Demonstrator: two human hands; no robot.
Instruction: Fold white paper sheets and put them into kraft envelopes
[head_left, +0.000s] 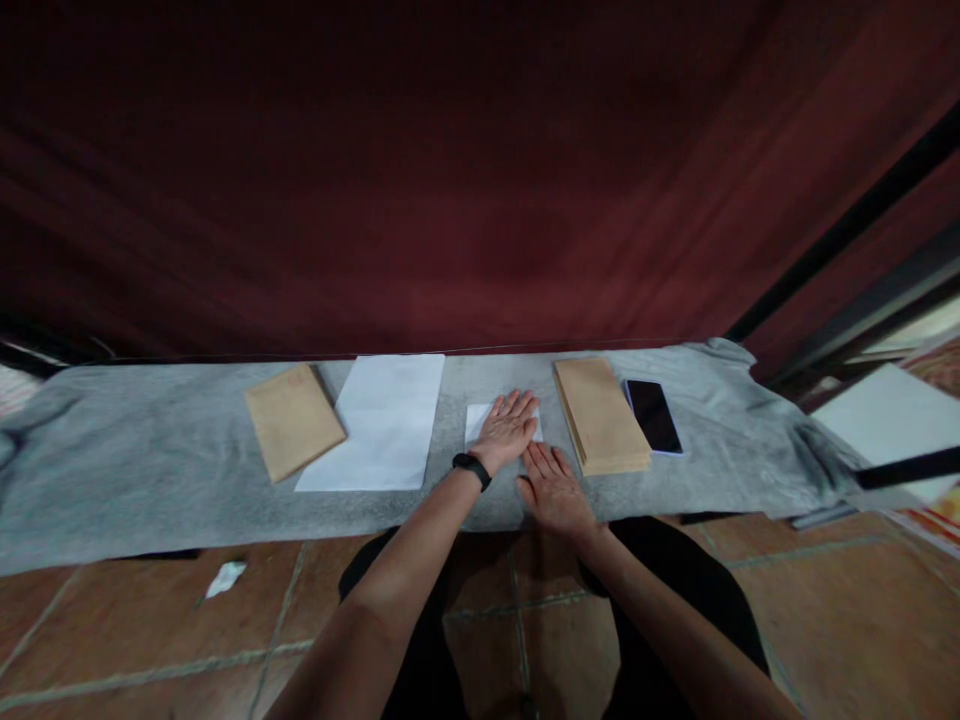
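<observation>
A small piece of white paper (475, 420), perhaps folded, lies on the grey cloth (187, 430). Across it rests my left hand (508, 428), flat with the fingers stretched out, a black band (472, 467) on its wrist. My right hand (556, 490) lies flat just below and to the right, its fingertips at the paper's lower right edge and close to my left hand. Both palms face down, so most of the paper is covered. Right of my hands sits a stack of brown envelopes (604, 415).
Large white sheets (394, 425) lie left of my hands, partly under another brown envelope pile (294, 422). A phone (654, 415) lies beside the right stack. Behind the narrow cloth-covered surface stands a dark red panel (480, 200). A white scrap (225, 577) is on the tiled floor.
</observation>
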